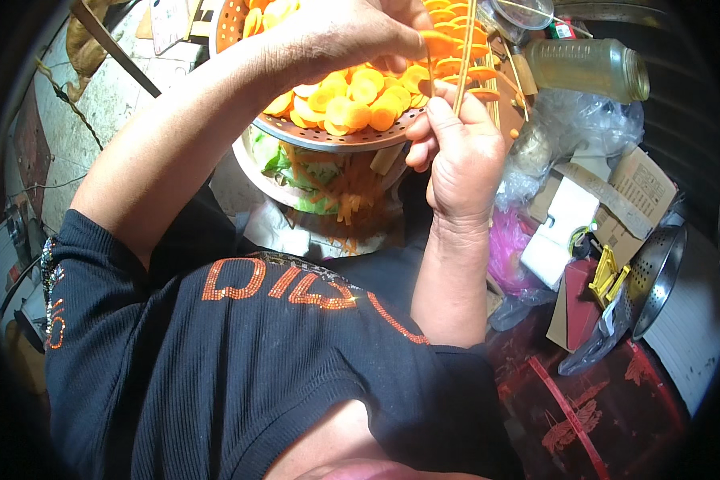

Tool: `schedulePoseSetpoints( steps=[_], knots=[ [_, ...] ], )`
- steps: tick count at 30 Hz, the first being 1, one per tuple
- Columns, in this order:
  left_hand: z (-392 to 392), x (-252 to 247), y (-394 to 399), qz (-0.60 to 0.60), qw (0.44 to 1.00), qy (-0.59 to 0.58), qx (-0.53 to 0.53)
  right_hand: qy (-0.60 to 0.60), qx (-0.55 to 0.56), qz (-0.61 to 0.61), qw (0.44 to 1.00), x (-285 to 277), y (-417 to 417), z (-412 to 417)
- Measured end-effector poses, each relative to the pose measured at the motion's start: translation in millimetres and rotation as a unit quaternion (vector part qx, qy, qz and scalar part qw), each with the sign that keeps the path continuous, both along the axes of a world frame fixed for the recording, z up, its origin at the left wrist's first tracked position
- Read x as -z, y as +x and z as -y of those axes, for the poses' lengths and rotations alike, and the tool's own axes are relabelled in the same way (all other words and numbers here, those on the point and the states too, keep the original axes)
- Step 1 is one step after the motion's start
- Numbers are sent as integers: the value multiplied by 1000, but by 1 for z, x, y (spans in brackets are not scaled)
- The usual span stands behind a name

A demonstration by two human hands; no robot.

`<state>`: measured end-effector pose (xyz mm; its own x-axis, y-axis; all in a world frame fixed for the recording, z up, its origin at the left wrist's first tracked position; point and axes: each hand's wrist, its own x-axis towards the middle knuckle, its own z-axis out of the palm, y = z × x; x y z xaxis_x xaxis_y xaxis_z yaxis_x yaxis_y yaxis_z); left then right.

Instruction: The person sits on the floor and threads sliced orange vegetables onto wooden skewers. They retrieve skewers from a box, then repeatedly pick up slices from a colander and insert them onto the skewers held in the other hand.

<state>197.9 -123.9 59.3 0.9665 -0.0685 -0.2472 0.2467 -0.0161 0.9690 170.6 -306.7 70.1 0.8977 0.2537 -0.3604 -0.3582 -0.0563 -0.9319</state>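
Observation:
My left hand point(348, 42) reaches in from the left over an orange perforated colander point(348, 141), its fingertips pinching an orange carrot slice point(438, 45). Round carrot slices point(360, 99) are heaped in the colander. My right hand point(465, 147), just right of the colander's rim, has thin wooden skewers point(467, 54) between thumb and fingers; one upright stick stands at the slice in my left fingers. Behind the sticks, more carrot slices point(483, 73) sit spaced in rows. How they are supported is partly hidden by my hands.
Below the colander is a white basin point(252, 174) with leafy greens and carrot strips. At right lie a glass jar point(588, 69), clear plastic bags point(582, 120), cardboard boxes point(639, 186), white foam point(561, 231) and a metal strainer point(660, 282). A phone point(169, 24) lies upper left.

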Motion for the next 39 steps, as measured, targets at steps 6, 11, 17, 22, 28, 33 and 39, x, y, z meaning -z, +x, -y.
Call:
schedulePoseSetpoints(
  steps=[6, 11, 17, 22, 28, 33, 39],
  knots=[
    [-6, -5, 8, 11, 993, -71, 91, 11, 24, 12, 1000, -2, 4, 3],
    [-16, 38, 35, 7, 976, 218, -5, 56, 63, 22, 996, -2, 9, 8],
    [27, 55, 19, 64, 842, 533, 43, 57, 48, 17, 997, -6, 7, 8],
    [19, 68, 27, 29, 914, 403, -21, 61, 33, 18, 997, -5, 4, 10],
    [-41, 47, 40, -82, 992, 17, -96, 26, -22, -11, 999, -9, -2, 9],
    [-56, 30, 33, -53, 960, -211, -178, 10, -50, -30, 998, -12, -5, 2],
    [-68, 28, 21, -10, 927, -290, -237, 6, -67, -25, 997, -9, -5, -2]
  ],
)
